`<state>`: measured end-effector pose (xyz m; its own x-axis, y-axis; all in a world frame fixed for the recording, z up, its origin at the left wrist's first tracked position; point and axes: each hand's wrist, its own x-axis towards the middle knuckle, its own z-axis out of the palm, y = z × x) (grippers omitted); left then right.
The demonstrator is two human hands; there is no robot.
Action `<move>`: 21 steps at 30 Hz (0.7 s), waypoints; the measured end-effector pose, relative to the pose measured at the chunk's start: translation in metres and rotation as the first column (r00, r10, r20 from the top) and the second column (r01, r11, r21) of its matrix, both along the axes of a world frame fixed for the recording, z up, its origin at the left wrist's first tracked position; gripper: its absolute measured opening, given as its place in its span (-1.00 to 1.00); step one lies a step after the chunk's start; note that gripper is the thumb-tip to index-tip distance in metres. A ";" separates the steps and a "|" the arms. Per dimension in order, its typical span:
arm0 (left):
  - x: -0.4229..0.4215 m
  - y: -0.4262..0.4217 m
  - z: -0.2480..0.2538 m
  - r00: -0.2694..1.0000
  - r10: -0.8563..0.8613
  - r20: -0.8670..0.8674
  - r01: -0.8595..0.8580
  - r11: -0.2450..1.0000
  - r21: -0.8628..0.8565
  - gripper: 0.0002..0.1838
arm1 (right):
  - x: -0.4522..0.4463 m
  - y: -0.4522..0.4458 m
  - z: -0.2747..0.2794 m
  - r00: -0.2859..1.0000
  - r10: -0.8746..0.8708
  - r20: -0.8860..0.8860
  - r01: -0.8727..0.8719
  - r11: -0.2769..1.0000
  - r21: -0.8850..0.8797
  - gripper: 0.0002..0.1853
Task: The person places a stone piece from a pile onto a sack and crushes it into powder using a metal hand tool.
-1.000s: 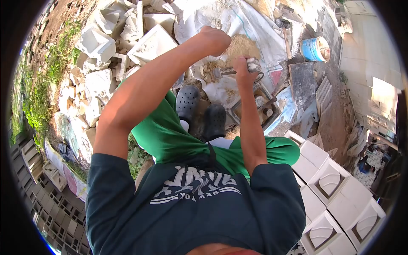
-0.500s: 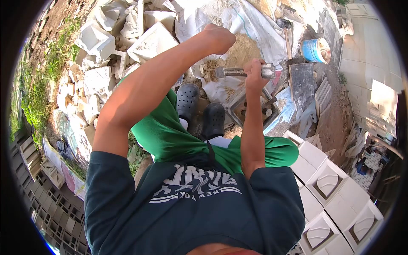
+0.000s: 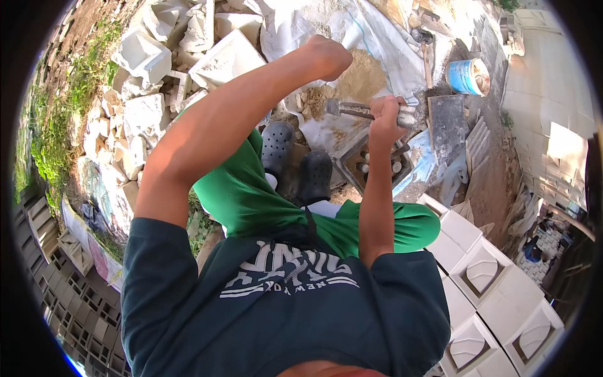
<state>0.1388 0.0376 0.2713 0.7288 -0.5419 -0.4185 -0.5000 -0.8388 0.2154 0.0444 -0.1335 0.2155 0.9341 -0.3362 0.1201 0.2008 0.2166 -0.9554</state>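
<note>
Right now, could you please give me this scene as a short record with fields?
Left hand: curled; whether it holds anything is hidden
Right hand: closed around a grey metal tool
Near the hands: brown sand on a white sheet
Below right hand: square frame
Far right: blue bucket
Lower right: white blocks
Upper left: broken white pieces

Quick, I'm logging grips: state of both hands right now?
Left hand: closed in a fist; anything inside is hidden.
Right hand: closed around a metal-looking tool.
</note>
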 end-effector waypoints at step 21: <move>-0.001 0.006 -0.005 1.000 0.016 -0.008 -0.016 0.999 -0.047 -0.82 | 0.017 0.026 -0.049 0.979 0.130 -0.156 -0.142 0.988 -0.067 -0.84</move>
<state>0.1376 0.0437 0.2664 0.7345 -0.5493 -0.3985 -0.4847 -0.8356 0.2585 0.0614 -0.1074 0.1668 0.9798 -0.1998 -0.0051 0.0267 0.1558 -0.9874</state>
